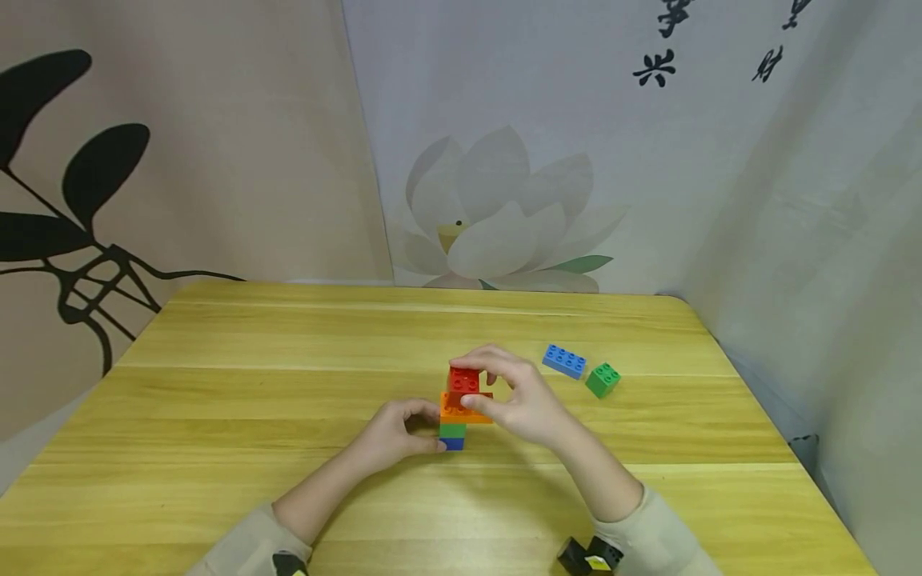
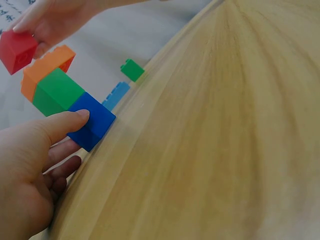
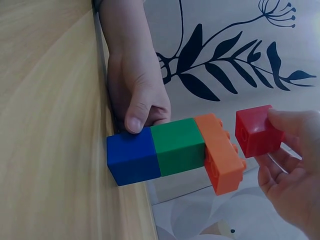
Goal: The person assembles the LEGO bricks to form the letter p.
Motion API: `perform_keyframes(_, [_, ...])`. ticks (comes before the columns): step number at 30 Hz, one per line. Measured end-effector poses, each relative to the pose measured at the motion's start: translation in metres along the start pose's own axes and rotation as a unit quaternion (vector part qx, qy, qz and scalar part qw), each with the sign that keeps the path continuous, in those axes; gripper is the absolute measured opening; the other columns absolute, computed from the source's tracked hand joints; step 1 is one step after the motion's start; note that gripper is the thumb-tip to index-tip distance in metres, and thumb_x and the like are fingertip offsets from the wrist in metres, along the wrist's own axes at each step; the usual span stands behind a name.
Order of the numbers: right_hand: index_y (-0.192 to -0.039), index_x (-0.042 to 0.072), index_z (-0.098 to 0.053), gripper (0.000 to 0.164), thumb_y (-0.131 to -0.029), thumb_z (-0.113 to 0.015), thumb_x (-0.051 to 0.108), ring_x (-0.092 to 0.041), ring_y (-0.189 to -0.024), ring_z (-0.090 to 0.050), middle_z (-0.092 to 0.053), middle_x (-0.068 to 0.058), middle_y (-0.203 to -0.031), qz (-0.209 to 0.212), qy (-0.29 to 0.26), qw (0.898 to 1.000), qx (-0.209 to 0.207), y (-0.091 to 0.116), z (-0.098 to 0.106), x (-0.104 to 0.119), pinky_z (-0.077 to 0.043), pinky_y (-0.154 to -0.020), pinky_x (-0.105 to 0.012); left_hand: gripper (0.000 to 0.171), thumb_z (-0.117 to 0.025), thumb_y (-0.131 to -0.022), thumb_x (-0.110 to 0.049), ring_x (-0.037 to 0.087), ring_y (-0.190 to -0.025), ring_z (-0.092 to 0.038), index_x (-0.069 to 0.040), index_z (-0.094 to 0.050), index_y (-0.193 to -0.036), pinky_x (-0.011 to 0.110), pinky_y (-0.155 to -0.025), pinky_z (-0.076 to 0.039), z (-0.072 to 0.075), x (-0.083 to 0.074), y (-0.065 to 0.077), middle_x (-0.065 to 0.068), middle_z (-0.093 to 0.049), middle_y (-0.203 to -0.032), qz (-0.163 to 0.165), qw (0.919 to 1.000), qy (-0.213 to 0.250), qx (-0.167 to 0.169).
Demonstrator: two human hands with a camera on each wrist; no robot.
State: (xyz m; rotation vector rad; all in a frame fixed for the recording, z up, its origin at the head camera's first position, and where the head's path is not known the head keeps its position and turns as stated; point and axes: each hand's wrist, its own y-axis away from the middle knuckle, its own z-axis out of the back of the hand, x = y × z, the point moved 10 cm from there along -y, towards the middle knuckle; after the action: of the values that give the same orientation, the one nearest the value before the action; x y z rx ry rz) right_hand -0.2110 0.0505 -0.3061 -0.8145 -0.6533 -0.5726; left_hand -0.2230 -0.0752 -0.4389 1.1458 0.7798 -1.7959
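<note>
A small tower of building bricks stands on the table, with a dark blue brick [image 3: 133,159] at the bottom, a green brick [image 3: 179,150] on it and a longer orange brick [image 3: 220,162] on top, jutting out to the right. My left hand [image 1: 392,438] grips the dark blue brick low down, thumb on its near face. Between thumb and fingertips my right hand [image 1: 526,404] pinches a red brick [image 3: 257,131]. In the right wrist view the red brick is just above the orange brick's studs, a narrow gap between them.
Behind the right hand, a loose lighter blue brick [image 1: 564,362] and a loose green brick [image 1: 603,380] lie on the wooden table [image 1: 288,352]. A printed cloth backdrop [image 1: 288,144] hangs along the table's far edge and sides.
</note>
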Motion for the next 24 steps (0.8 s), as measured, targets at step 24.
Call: perform_keyframes(24, [-0.122,0.012,-0.064,0.038,-0.085,-0.073,0.01,-0.015,-0.095,-0.053,-0.063,0.004,-0.113,-0.014,0.002,0.999,0.03,-0.001,-0.012,-0.007,-0.046,-0.072,-0.033,0.031,-0.081,-0.078,-0.015,0.02,-0.095,-0.06,-0.008,-0.069,-0.105,0.037,-0.085,-0.049,0.0,-0.001,0.0,-0.001,-0.068,-0.099,-0.002,1.0,0.005,-0.003])
